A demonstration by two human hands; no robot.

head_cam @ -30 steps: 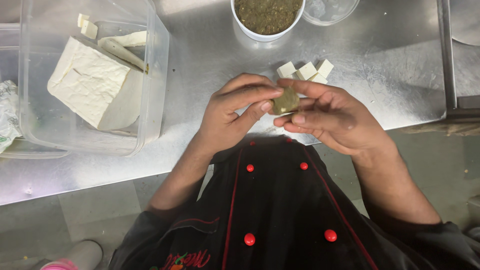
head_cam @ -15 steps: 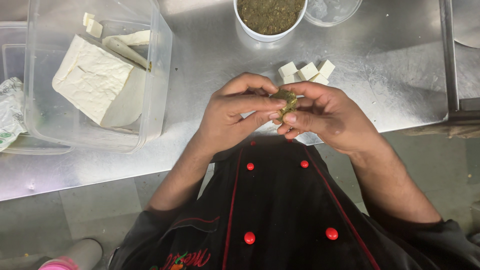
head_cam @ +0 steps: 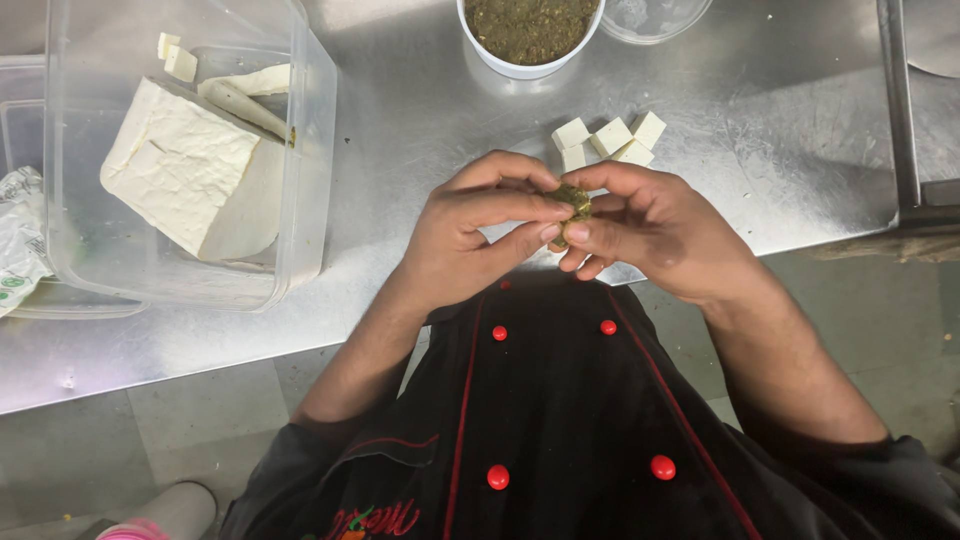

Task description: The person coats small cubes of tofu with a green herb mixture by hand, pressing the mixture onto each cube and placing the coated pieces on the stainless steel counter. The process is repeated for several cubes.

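Note:
My left hand (head_cam: 478, 235) and my right hand (head_cam: 650, 230) meet over the front edge of the steel table (head_cam: 420, 140). Between the fingertips of both hands I pinch a small cube coated in green paste (head_cam: 573, 203). Just behind my hands lie several plain white cubes (head_cam: 610, 140) on the table. A white bowl of green paste (head_cam: 530, 30) stands at the back.
A clear plastic tub (head_cam: 310, 200) at the left holds a large white block (head_cam: 185, 170) and a few cut pieces. A clear lid or container (head_cam: 655, 15) sits beside the bowl. A crumpled wrapper (head_cam: 20, 240) lies at the far left. A rail (head_cam: 900, 110) runs along the right.
The coated cube has been turned between my fingertips, and my fingers have closed in around it so less of it shows. The view has shifted slightly.

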